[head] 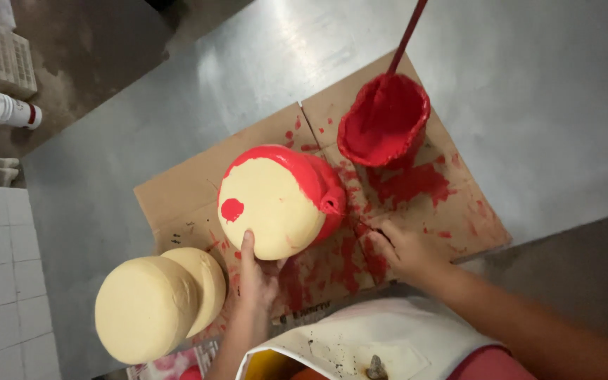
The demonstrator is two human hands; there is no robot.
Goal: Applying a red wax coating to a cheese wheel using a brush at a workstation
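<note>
head | half-painted cheese wheel (276, 200) is tilted on cardboard sheet (177, 197), just left of red wax tub (385, 119) | left hand (256, 274) grasps wheel's near edge | right hand (402, 250) rests unclenched on cardboard, right of wheel, holding nothing | risk: wet coating could be smudged by fingers, wheel could slip

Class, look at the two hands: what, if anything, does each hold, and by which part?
The left hand steadies the half-red cheese wheel by its lower uncoated edge. The right hand holds nothing visible, resting on the cardboard.
</note>
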